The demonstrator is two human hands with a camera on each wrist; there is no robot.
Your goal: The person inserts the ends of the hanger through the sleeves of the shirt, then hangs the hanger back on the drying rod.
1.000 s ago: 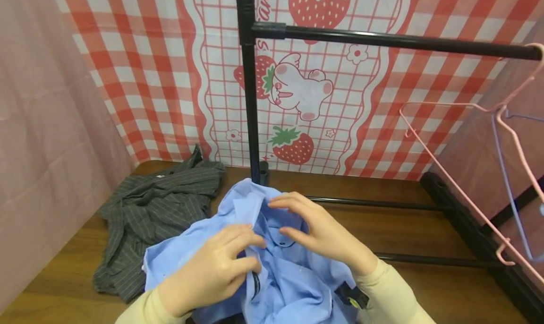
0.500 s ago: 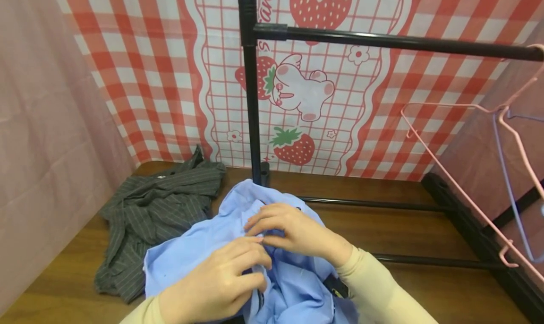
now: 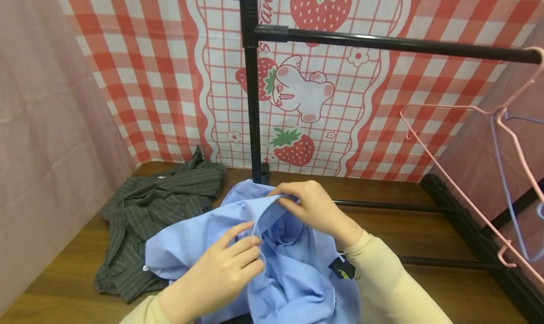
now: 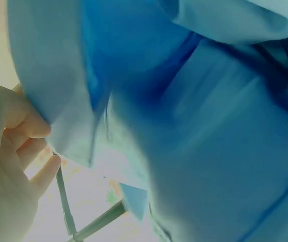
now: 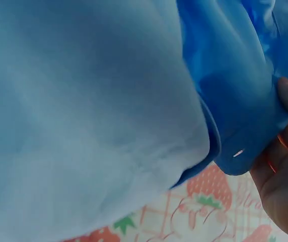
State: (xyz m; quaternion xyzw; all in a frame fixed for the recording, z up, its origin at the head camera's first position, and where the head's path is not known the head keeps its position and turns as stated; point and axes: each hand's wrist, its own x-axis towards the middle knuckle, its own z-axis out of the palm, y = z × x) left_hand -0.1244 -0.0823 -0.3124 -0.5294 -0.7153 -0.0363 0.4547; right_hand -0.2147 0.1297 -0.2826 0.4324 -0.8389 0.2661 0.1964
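A light blue shirt (image 3: 293,272) lies bunched up under both hands, with a dark label (image 3: 342,268) showing on its right side. My right hand (image 3: 316,210) pinches a raised band of the shirt between thumb and fingers. In the right wrist view, a rounded end with a buttonhole (image 5: 238,153) shows beside the right hand's fingers. Lower left in the head view is my left hand (image 3: 221,272), its fingertips at the same fold. The left wrist view has its thumb (image 4: 36,126) and fingers holding a pale blue edge of cloth (image 4: 68,136).
A dark grey pinstriped garment (image 3: 165,210) lies crumpled left of the shirt on the wooden table (image 3: 46,291). Behind stands a black clothes rack (image 3: 251,102). Pink (image 3: 450,166) and purple (image 3: 507,182) hangers hang at its right end. A strawberry-print cloth (image 3: 297,92) covers the back.
My right hand has come in beside the left, then gone up and to the right with a band of the shirt lifted in its fingers. My left hand has shifted only slightly.
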